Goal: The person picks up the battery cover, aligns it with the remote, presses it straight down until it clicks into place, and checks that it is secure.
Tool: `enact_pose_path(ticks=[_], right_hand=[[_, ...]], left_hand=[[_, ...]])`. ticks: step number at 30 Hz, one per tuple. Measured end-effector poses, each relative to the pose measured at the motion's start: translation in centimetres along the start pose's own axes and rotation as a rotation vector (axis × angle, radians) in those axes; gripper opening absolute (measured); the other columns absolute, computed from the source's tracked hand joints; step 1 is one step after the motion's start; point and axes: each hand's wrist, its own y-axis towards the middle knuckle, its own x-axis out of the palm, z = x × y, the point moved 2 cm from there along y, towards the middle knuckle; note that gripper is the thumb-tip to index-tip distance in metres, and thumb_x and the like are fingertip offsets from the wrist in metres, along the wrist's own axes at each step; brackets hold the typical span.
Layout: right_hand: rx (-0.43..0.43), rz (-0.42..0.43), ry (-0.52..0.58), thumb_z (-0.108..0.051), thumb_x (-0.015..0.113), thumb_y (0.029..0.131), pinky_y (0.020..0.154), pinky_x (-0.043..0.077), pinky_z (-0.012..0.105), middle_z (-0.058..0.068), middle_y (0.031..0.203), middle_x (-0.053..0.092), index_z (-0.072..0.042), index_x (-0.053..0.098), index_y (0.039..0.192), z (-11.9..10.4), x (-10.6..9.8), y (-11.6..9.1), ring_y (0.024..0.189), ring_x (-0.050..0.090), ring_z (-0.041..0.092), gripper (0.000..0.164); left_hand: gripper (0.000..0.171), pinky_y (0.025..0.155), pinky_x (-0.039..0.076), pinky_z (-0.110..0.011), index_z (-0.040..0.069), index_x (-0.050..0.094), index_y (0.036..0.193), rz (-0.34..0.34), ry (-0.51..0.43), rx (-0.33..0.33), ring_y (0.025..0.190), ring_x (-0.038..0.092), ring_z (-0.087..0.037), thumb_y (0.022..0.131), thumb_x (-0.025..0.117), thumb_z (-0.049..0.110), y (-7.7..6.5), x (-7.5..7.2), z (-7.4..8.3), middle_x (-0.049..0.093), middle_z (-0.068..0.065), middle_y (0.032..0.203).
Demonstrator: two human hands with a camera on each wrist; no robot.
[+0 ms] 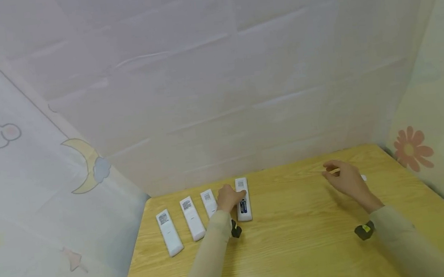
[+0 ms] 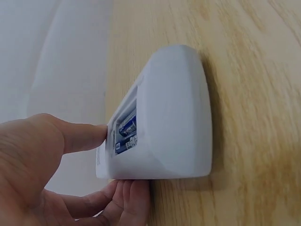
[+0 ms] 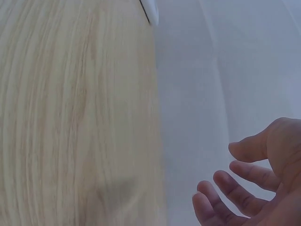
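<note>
A white remote control [image 1: 245, 216] lies back side up on the table, its battery compartment uncovered. Two dark blue batteries [image 2: 127, 127] sit inside that compartment. My left hand [image 1: 229, 197] grips this remote, with the thumb on its back face and the fingers against its side. Over the right part of the table, my right hand [image 1: 346, 181] hovers with fingers loosely bent and nothing between them, as the right wrist view shows [image 3: 254, 183]. Just beyond it lies a small white piece [image 1: 364, 177], mostly hidden by the hand.
Three more white remotes lie back side up in a row to the left: the leftmost [image 1: 169, 235], a middle one [image 1: 193, 219] and one [image 1: 208, 201] partly behind my left arm. The wooden table [image 1: 296, 247] meets a pale cloth wall [image 1: 264, 121] at its back edge.
</note>
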Motion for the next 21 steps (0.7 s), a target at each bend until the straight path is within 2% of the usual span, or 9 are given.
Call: enact_pose_path(ticks=[5, 13, 18, 21], right_hand=[[0.007, 0.038, 0.0, -0.022, 0.065, 0.107, 0.075, 0.065, 0.057, 0.034, 0.123, 0.069, 0.007, 0.065, 0.133, 1.3, -1.0, -0.1, 0.101, 0.072, 0.053, 0.039], [0.033, 0.087, -0.036, -0.022, 0.064, 0.107, 0.072, 0.064, 0.055, 0.034, 0.125, 0.068, 0.007, 0.067, 0.131, 2.6, -2.1, -0.2, 0.1, 0.072, 0.05, 0.038], [0.007, 0.068, -0.094, -0.016, 0.064, 0.106, 0.079, 0.061, 0.063, 0.037, 0.126, 0.067, 0.01, 0.065, 0.131, 3.6, -2.0, -0.1, 0.104, 0.068, 0.055, 0.037], [-0.013, 0.044, -0.129, -0.01, 0.065, 0.103, 0.075, 0.06, 0.06, 0.04, 0.127, 0.065, 0.013, 0.065, 0.13, 4.3, -1.8, -0.1, 0.097, 0.068, 0.053, 0.035]], left_hand=[[0.047, 0.07, 0.055, -0.037, -0.002, 0.069, 0.106, -0.012, -0.023, -0.009, 0.082, 0.059, -0.023, 0.091, 0.083, 0.04, 0.4, 0.0, -0.3, 0.068, -0.01, 0.093], [0.047, 0.075, 0.058, -0.039, -0.004, 0.068, 0.106, -0.039, -0.072, -0.014, 0.085, 0.061, -0.024, 0.09, 0.085, 0.037, 0.3, 0.2, -0.1, 0.069, -0.012, 0.095], [0.044, 0.083, 0.061, -0.045, -0.005, 0.068, 0.111, -0.047, -0.111, -0.03, 0.09, 0.063, -0.026, 0.092, 0.081, 0.033, 0.4, 0.2, -0.4, 0.07, -0.015, 0.101], [0.041, 0.087, 0.061, -0.046, -0.005, 0.068, 0.113, -0.048, -0.145, -0.038, 0.093, 0.064, -0.026, 0.093, 0.078, 0.03, 0.6, 0.2, -0.7, 0.071, -0.016, 0.106]])
